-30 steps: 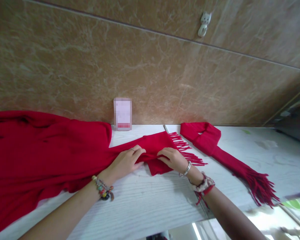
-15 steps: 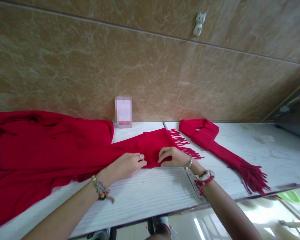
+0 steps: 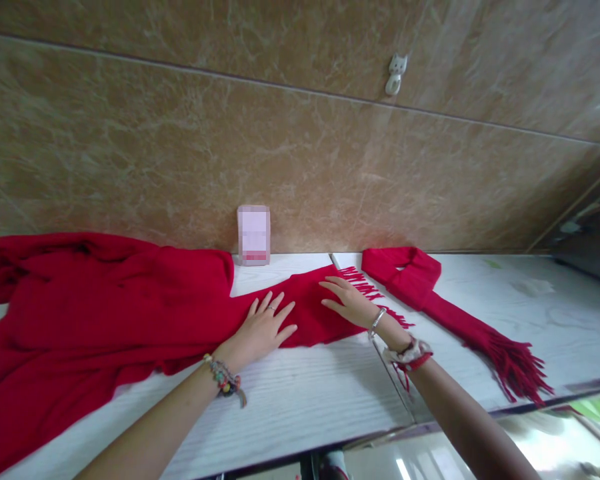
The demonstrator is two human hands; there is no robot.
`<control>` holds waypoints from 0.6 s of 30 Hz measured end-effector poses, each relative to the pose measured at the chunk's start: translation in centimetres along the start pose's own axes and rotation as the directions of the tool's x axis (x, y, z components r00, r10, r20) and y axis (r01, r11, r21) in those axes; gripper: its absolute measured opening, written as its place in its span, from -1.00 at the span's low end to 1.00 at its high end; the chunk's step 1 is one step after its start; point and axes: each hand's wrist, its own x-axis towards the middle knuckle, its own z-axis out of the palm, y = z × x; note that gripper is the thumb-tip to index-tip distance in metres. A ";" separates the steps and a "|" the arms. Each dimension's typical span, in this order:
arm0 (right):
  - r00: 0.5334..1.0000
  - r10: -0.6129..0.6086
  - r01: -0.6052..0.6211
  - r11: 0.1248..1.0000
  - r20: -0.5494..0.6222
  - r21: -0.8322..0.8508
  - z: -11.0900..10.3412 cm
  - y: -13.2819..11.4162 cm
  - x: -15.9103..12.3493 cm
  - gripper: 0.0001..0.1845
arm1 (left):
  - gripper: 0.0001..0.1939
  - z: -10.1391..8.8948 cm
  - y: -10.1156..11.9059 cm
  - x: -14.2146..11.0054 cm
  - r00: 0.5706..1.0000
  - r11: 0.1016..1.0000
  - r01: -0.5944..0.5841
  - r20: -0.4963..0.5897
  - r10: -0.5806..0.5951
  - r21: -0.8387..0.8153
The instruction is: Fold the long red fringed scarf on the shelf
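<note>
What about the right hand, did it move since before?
Yes. Judged against the seam in the white tabletop, the right hand moved toward the marbled wall. Its fingers now rest on the fringed red scarf.

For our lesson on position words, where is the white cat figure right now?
In the head view, the cat figure is on the marbled wall, right of centre, just above the seam.

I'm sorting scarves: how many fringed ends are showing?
2: left fringe beside the right hand, right fringe on the folded scarf; folds may hide more.
</note>
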 end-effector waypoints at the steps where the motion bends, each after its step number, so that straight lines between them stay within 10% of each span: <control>1: 1.000 0.001 0.001 0.999 0.030 -0.035 0.0 -0.3 0.7 -0.55 | -0.46 0.3 -0.1 0.0 1.000 1.000 -0.002 0.027 0.002 0.012; 18: 0.928 0.123 -0.030 0.965 0.352 -0.259 0.3 -3.2 11.2 -0.82 | -0.43 0.8 -0.1 -0.3 0.996 0.997 -0.078 -0.033 0.078 0.014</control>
